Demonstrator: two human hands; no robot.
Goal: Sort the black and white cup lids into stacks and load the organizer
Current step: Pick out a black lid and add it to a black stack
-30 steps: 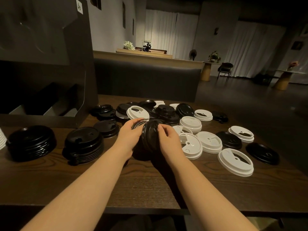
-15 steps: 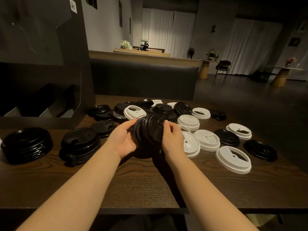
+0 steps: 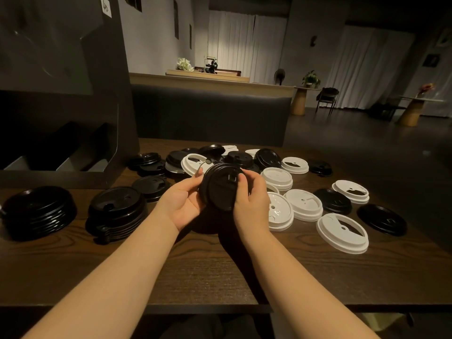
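glossy black round lid stack (image 3: pixel 221 187) tilted between left hand (image 3: pixel 182 201) and right hand (image 3: pixel 252 198), fingers curled round its rim

A tilted stack of black lids (image 3: pixel 221 187) is held above loose black and white lids (image 3: pixel 278 178).

A dim café or lounge: beyond the upholstered booth back (image 3: pixel 208 118) stand a light wooden counter (image 3: pixel 210 80), round pedestal tables (image 3: pixel 302 99), a chair (image 3: pixel 326 96) and curtained walls.
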